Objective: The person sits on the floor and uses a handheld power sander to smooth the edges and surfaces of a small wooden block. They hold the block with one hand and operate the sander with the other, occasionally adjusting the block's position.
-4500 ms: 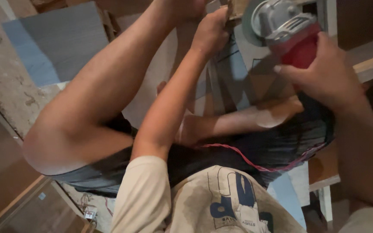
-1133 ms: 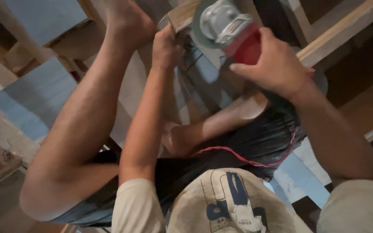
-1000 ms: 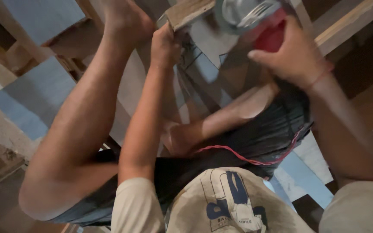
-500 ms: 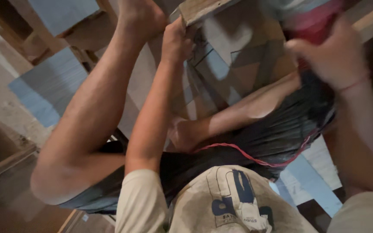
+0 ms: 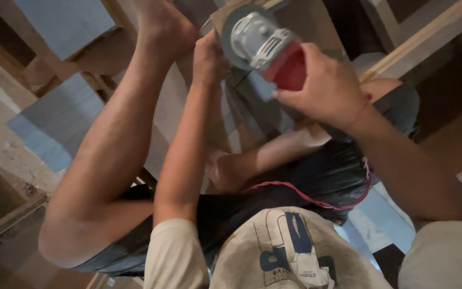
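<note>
While the left hand (image 5: 208, 53) grips the wooden board's (image 5: 225, 15) edge, the right hand (image 5: 324, 88) clasps the red-and-silver angle grinder (image 5: 263, 45) — disc just beside those left fingers.

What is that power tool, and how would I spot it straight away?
Find the wooden board at top centre. Just below it, the right hand grips an angle grinder: the only thing with a red body, grey metal head and round disc.
</note>
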